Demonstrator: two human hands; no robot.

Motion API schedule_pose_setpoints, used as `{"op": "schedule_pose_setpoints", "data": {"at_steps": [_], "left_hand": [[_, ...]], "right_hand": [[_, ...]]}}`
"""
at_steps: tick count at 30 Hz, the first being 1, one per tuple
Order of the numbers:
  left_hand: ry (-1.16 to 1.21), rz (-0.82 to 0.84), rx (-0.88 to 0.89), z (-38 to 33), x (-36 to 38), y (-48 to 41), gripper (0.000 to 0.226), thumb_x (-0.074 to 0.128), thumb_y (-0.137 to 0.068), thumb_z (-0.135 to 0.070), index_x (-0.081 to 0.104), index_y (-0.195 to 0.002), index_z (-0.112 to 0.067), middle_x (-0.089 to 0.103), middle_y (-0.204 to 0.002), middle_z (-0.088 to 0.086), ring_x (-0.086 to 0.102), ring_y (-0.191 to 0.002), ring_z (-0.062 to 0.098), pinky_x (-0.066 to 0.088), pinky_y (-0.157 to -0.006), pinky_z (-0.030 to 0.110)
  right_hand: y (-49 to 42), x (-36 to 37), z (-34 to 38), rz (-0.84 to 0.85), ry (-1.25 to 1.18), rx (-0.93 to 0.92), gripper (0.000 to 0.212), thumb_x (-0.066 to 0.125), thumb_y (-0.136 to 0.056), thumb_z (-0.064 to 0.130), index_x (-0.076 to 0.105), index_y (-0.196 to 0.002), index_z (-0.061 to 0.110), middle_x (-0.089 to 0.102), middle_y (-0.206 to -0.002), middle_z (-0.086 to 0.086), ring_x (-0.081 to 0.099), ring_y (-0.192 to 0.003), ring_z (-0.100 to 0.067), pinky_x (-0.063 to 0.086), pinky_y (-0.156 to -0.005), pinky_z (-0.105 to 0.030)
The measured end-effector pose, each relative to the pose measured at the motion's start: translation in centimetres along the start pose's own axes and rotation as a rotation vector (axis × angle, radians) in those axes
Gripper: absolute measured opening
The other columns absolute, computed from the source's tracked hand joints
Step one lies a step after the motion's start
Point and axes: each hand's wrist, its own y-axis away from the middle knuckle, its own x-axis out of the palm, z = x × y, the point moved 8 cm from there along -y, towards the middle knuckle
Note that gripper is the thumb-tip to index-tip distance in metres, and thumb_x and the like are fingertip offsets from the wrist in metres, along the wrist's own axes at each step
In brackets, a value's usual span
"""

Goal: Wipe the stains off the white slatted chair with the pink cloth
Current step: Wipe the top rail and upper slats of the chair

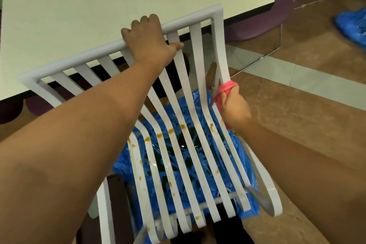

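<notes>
The white slatted chair fills the middle of the view, its backrest leaning against a table edge. Orange-brown stains dot several slats across the seat bend and further down toward the front. My left hand grips the chair's top rail, fingers curled over it. My right hand holds the bunched pink cloth and presses it around the rightmost slat, just above the seat bend.
A pale table with a dark round sticker stands behind the chair. Blue plastic sheeting lies under the seat. A purple chair stands at the right, and a blue plastic heap lies on the tiled floor.
</notes>
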Motion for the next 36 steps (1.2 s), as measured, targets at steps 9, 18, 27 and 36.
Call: {"op": "schedule_pose_setpoints", "data": {"at_steps": [9,18,27,36], "left_hand": [[0.003,-0.003,-0.004,0.0,-0.2,0.1,0.075,0.066,-0.068,-0.078,0.055,-0.112,-0.018,0.06,-0.109,0.005,0.054,-0.104,0.03,0.036,-0.088,0.046],[0.026,-0.003,-0.012,0.0,-0.4,0.3,0.074,0.067,-0.068,-0.077,0.055,-0.11,-0.017,0.06,-0.109,0.007,0.054,-0.103,0.031,0.035,-0.088,0.046],[0.034,-0.023,-0.015,0.0,-0.5,0.4,0.075,0.066,-0.067,-0.078,0.055,-0.109,-0.017,0.06,-0.108,0.007,0.054,-0.102,0.032,0.036,-0.089,0.046],[0.044,-0.073,-0.013,0.0,-0.5,0.5,0.071,0.066,-0.066,-0.079,0.055,-0.102,-0.018,0.06,-0.102,0.004,0.054,-0.097,0.03,0.035,-0.085,0.044]], "right_hand": [[10.4,1.3,-9.5,0.108,0.128,0.076,0.029,0.028,-0.106,0.047,0.039,-0.11,0.021,0.061,-0.074,0.001,0.063,-0.05,-0.017,0.056,-0.045,-0.042],[20.3,0.2,-15.4,0.118,0.06,0.129,0.01,0.035,-0.105,0.043,0.037,-0.101,0.034,0.061,-0.08,0.006,0.059,-0.059,-0.012,0.048,-0.051,-0.033],[21.5,0.3,-16.6,0.135,0.201,0.149,0.018,0.03,-0.102,0.043,0.037,-0.102,0.026,0.061,-0.074,0.004,0.058,-0.056,-0.012,0.051,-0.052,-0.038],[8.8,0.8,-7.2,0.01,0.26,0.08,0.032,0.027,-0.104,0.045,0.04,-0.117,0.018,0.06,-0.094,-0.002,0.063,-0.071,-0.02,0.059,-0.061,-0.042]]}}
